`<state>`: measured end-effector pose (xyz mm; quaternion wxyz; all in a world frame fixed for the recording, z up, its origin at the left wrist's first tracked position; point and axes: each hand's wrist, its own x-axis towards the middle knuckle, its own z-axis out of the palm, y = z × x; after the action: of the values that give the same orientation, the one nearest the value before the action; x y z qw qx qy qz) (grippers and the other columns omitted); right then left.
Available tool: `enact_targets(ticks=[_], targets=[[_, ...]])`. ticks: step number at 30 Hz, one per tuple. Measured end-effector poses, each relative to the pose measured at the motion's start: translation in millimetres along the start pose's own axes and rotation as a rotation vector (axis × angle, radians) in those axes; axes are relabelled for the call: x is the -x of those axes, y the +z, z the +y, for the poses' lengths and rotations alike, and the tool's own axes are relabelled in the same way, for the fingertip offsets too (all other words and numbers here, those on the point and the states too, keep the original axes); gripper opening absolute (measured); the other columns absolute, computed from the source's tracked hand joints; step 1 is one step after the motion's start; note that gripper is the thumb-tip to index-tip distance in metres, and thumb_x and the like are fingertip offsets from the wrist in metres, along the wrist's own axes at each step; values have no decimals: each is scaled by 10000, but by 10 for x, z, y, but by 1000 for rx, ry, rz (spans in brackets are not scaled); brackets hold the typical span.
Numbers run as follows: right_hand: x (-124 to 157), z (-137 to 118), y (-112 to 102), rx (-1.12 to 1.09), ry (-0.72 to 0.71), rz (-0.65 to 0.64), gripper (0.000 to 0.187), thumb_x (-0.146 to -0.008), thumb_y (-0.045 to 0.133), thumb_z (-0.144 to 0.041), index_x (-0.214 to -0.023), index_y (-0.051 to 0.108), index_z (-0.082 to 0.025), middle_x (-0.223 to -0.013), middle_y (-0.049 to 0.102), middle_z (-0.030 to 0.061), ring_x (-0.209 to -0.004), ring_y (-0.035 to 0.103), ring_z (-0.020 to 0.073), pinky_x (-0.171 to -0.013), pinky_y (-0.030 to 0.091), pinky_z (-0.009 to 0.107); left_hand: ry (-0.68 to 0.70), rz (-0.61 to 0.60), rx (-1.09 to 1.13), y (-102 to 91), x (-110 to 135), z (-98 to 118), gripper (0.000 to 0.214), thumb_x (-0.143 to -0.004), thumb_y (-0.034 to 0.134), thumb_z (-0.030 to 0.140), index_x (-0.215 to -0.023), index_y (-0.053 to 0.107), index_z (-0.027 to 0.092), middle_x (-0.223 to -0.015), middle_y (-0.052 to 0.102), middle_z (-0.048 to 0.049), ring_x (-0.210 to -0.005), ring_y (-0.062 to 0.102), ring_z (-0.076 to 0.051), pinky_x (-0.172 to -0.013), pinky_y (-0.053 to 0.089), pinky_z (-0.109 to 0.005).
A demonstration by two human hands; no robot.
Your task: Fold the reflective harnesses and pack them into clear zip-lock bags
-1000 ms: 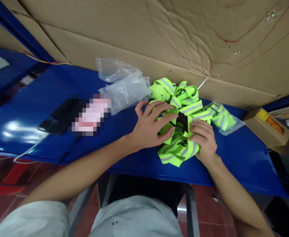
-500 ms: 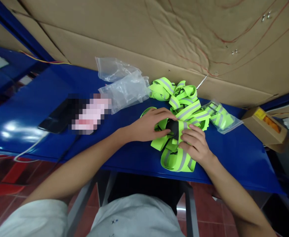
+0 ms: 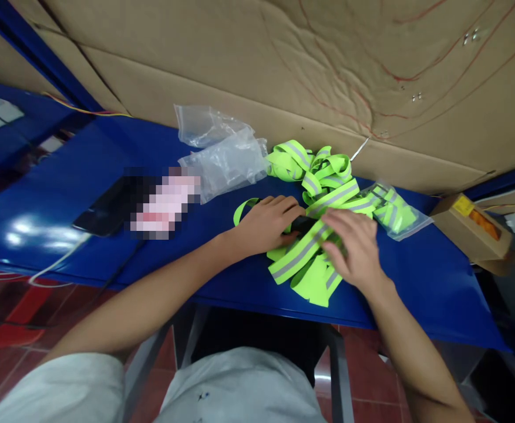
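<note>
A tangle of neon-green reflective straps (image 3: 314, 176) with grey stripes lies on the blue table (image 3: 416, 282). My left hand (image 3: 266, 223) is curled on one strap bundle (image 3: 301, 258) near its black patch, fingers closed on the webbing. My right hand (image 3: 356, 247) lies over the same bundle from the right, fingers together and slightly blurred, pressing a striped strap down. The bundle sits near the table's front edge.
Clear empty plastic bags (image 3: 222, 153) lie at the back left. A bagged strap set (image 3: 393, 208) lies to the right. A dark phone (image 3: 107, 208) and a blurred-out item rest on the left, with cables. A small cardboard box (image 3: 473, 226) sits at far right. Cardboard wall behind.
Both hands have drawn the strap bundle toward the table's front and flattened it. My left hand went from spread fingers to curled; my right hand slid over the top of the bundle.
</note>
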<state>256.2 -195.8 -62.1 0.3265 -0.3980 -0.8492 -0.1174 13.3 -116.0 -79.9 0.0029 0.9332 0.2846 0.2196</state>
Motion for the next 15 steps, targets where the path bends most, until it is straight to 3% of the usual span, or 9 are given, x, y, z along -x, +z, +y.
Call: enact_targets(ticks=[2,3,5,7,8,10,13,15], targets=[[-43,-130,71,-27,-108,-157,416,-1069,612,-382,-1415,608,-151,-1333,736,135,-1261,675,278,-1106,407,457,22,-17,-28,-12,1,16,261,-977,651,296,-1209,656,175,-1190,723,-89,-1066,698,-270,-840,499,-386],[-53,-160,102,-32,-135,-198,335,-1072,614,-378,-1316,664,-154,-1225,774,106,-1158,712,254,-1072,403,446,27,-18,-53,-21,1,12,240,-978,645,291,-1185,660,171,-1178,727,-89,-1065,699,-272,-837,490,-389],[-52,-155,145,-9,-139,-189,180,-1066,631,-308,-967,705,-177,-869,767,16,-842,710,181,-949,403,413,35,-6,-108,-41,2,-16,200,-986,620,283,-1137,669,162,-1148,739,-85,-1052,704,-270,-848,478,-396],[-34,-106,152,19,-88,-107,283,-1031,675,-233,-759,607,-190,-677,671,-34,-663,629,136,-847,400,381,51,27,-150,-55,6,-48,190,-993,598,288,-1101,675,151,-1100,748,-78,-1015,713,-259,-861,476,-400],[-26,-82,143,34,-50,-71,256,-1012,696,-216,-774,606,-193,-702,684,-29,-672,636,136,-828,411,370,67,46,-164,-57,11,-58,193,-995,594,297,-1084,678,147,-1077,749,-75,-995,716,-254,-861,478,-399],[-17,-55,116,70,36,-43,96,-996,730,-269,-1011,680,-188,-934,765,39,-846,712,180,-838,457,356,107,87,-178,-52,21,-59,193,-996,597,313,-1048,680,147,-1039,750,-68,-963,720,-245,-849,481,-394],[-15,-62,97,156,127,-162,524,-1005,708,-452,-1421,587,-158,-1294,715,164,-1148,708,278,-884,499,386,156,108,-182,-16,36,-30,202,-1005,598,338,-1020,681,155,-1008,753,-59,-930,721,-235,-841,483,-390],[-8,-77,117,183,137,-265,610,-1014,677,-501,-1506,530,-171,-1361,692,163,-1189,697,305,-909,499,414,155,115,-174,15,38,-17,216,-1011,593,345,-1030,686,151,-1008,757,-58,-930,725,-233,-838,489,-393]])
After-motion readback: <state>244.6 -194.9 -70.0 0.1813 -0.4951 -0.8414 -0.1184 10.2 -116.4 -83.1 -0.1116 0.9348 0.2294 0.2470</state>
